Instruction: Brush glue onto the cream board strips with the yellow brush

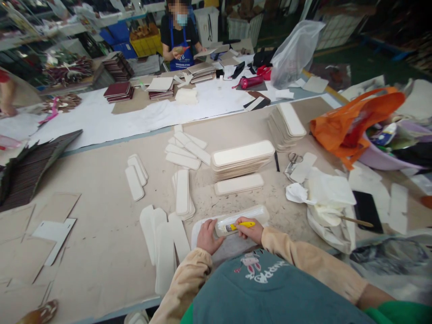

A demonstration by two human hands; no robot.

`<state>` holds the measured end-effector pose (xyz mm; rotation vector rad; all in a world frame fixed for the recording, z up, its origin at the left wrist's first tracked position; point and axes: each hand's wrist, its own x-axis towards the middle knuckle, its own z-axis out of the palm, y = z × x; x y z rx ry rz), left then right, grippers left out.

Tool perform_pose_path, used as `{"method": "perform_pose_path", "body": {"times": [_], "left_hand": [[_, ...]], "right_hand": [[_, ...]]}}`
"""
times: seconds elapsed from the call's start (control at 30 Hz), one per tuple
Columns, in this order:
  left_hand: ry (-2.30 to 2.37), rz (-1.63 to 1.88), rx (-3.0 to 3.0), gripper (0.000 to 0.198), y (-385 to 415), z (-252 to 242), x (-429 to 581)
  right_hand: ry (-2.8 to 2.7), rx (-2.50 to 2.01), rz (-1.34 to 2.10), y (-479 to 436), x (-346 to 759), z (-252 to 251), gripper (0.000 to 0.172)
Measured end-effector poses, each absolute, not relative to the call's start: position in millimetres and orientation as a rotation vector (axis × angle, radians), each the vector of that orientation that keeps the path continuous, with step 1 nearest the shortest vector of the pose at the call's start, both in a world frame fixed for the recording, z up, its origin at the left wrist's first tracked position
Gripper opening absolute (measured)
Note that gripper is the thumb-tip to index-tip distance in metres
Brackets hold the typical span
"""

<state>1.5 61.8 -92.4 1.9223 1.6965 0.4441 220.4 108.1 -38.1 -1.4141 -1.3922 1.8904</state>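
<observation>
My right hand (250, 230) is closed round the yellow handle of a paintbrush (232, 227). Its bristles touch a long white rounded piece (258, 214) near the table's front edge, and the surface there looks wet and shiny. My left hand (208, 237) lies with its fingers spread on the left end of the same work, pressing down beside the bristles. Left of it, several larger white strips (165, 247) overlap in a fan. Just beyond the brush lies a small layered group of rounded strips (239, 184), with a tall stack of them (243, 154) behind.
More white strips (182, 191) lie at mid-table. Scissors (294, 158) and a plastic-lined container (332, 220) with a stick across it stand right, near an orange bag (354, 121). Dark sheets (37, 166) are piled left. A co-worker (180, 40) stands across the table.
</observation>
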Motion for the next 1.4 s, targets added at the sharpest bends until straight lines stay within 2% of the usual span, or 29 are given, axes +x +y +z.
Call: {"method": "perform_pose_path", "body": {"times": [0.63,0.83,1.17,1.4], "left_hand": [[1.691,0.426,1.968,0.066,63.3,-92.3,0.0],[1.696,0.414,1.948,0.067,63.5,-92.9,0.1],[1.679,0.416,1.903,0.074,62.0,-88.5,0.2],[1.706,0.41,1.895,0.075,60.8,-87.6,2.3]], "right_hand": [[-1.451,-1.74,1.466,106.7,351.4,-35.7,0.024],[-1.451,-1.809,1.353,105.1,362.3,-27.6,0.024],[-1.418,-1.393,1.857,104.7,249.7,-27.3,0.02],[-1.512,-1.31,1.954,110.7,214.0,-45.6,0.016]]}}
